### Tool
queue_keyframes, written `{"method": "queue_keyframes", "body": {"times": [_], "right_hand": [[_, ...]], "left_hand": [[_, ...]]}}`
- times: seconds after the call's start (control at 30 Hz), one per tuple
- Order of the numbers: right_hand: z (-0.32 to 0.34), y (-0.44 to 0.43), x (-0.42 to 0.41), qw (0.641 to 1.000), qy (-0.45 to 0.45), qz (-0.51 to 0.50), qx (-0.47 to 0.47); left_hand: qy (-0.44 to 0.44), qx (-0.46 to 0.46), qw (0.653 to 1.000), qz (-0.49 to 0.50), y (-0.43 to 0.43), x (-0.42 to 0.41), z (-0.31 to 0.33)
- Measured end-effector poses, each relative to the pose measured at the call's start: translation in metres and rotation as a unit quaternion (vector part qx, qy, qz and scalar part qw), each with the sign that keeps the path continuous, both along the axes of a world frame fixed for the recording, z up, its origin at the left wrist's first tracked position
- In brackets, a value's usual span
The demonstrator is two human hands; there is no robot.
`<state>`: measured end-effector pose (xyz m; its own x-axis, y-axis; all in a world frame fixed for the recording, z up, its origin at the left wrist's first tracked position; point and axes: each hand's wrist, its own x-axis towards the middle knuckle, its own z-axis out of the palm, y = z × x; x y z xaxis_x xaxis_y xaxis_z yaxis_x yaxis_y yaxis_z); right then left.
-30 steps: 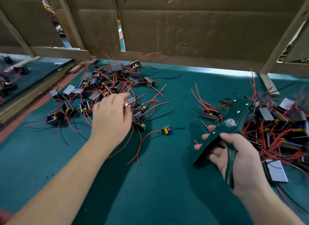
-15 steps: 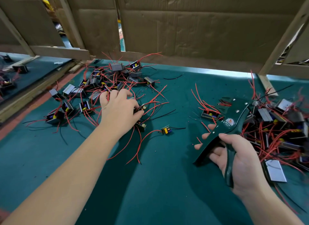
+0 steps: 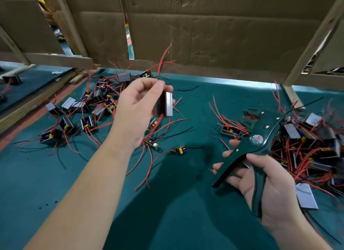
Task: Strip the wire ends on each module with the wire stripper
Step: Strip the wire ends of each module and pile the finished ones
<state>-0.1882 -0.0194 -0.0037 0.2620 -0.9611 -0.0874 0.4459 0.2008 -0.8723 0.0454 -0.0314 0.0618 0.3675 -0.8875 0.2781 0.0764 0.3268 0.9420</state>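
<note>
One module (image 3: 166, 104) pinched in left hand (image 3: 135, 110); one wire stripper (image 3: 260, 136) gripped in right hand (image 3: 271, 192).

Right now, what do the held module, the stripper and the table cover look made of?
Module: probably sheet metal, brushed silver, bright reflective face. Wire stripper: dark green, semi-gloss, riveted; painted metal or plastic, unclear. Table cover: matte green cloth, felt-like, no glare.

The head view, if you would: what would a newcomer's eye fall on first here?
In the centre, the left hand pinches a small metal-cased module, lifted above the green table, with red wires sticking out of it. At lower right, the right hand grips a dark green wire stripper. A tangled heap of modules with red wires lies on the table at left, and another heap at the right edge.
</note>
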Motion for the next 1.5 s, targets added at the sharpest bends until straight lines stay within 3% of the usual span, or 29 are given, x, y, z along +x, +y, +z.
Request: {"method": "queue_keyframes", "body": {"times": [0.07, 0.4, 0.57, 0.73, 0.93, 1.03, 1.27, 1.5], "right_hand": [[0.004, 0.001, 0.002, 1.000, -0.019, 0.008, -0.008], [0.014, 0.004, 0.002, 0.993, -0.089, 0.073, -0.018], [0.015, 0.005, 0.002, 0.982, -0.122, 0.141, 0.024], [0.022, 0.010, 0.002, 0.973, -0.158, 0.163, 0.039], [0.037, 0.011, 0.001, 0.946, -0.247, 0.211, 0.014], [0.037, 0.012, 0.000, 0.952, -0.224, 0.207, 0.008], [0.031, 0.014, 0.001, 0.972, -0.173, 0.159, 0.009], [0.029, 0.013, -0.003, 0.938, -0.220, 0.266, -0.017]], "left_hand": [[0.039, 0.025, 0.998, -0.043, -0.001, -0.007, -0.001], [0.037, 0.118, 0.987, -0.101, -0.001, -0.044, -0.029], [0.031, 0.087, 0.988, -0.126, 0.001, -0.048, -0.037], [-0.021, 0.047, 0.990, -0.134, 0.008, -0.052, -0.038], [-0.106, 0.083, 0.966, -0.219, 0.017, -0.055, -0.039], [-0.115, 0.096, 0.960, -0.238, 0.019, -0.058, -0.042], [-0.067, 0.088, 0.988, -0.106, 0.015, -0.061, -0.046], [-0.057, 0.087, 0.994, -0.032, 0.009, -0.050, -0.046]]}}
